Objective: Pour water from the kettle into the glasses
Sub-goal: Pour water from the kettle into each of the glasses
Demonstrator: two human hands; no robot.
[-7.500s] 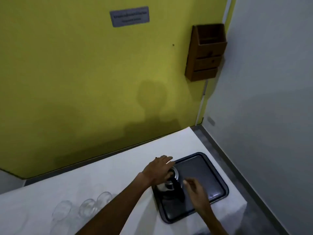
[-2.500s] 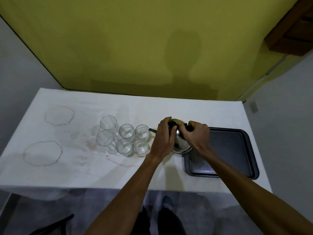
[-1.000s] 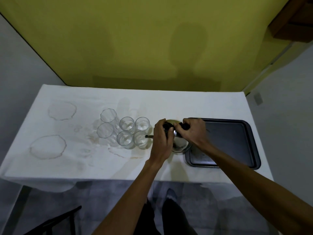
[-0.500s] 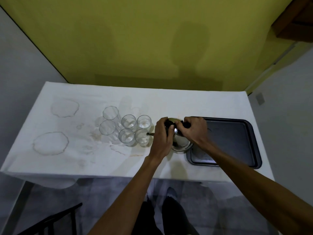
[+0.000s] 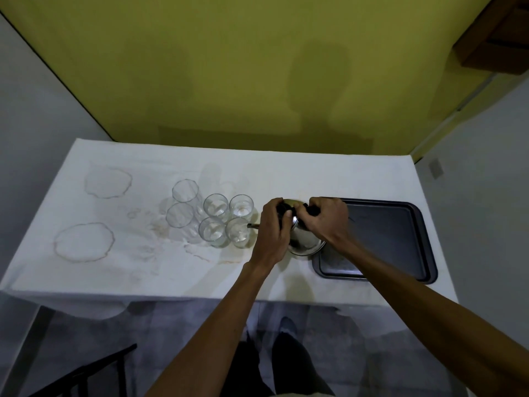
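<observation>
I see a table [image 5: 286, 173] covered in a white cloth, its far edge pushed against a yellow-green wall [image 5: 229, 67], with grey walls to either side. The cloth carries two ring-shaped stains [image 5: 107, 183] toward its left edge and smaller brownish marks nearer the middle. A dark tray [image 5: 400, 233] lies at the right end, close to the near right corner. A brown wooden holder [image 5: 498, 38] hangs on the wall at upper right. Below the near edge I see grey floor, my own legs, and part of a dark chair frame [image 5: 86, 373] at lower left.

The kettle [image 5: 305, 239], a steel one, sits around the middle of the table, its base overlapping the tray's left edge, its thin spout pointing left and reaching the nearest of the glasses [image 5: 213, 216]. Six clear glasses stand clustered just left of the kettle.

My left hand [image 5: 272, 230] has its fingers curled over the dark top of the kettle on the spout side. My right hand [image 5: 326, 222] is closed around the black handle at the top. Whether water is running I cannot tell.
</observation>
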